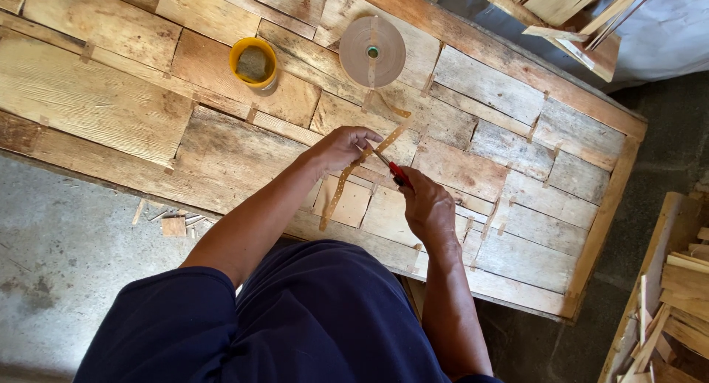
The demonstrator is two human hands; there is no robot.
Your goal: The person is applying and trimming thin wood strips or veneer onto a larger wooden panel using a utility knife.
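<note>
I see my left grip pinching the tape strip, my right grip closed around a red cutter.

soft, even daylight, bright without harsh glare. faint shadows fall just under the left hand and right hand on the wooden board. focus is sharp around the hands; straight edges far from them bow with wide-angle distortion.
</note>
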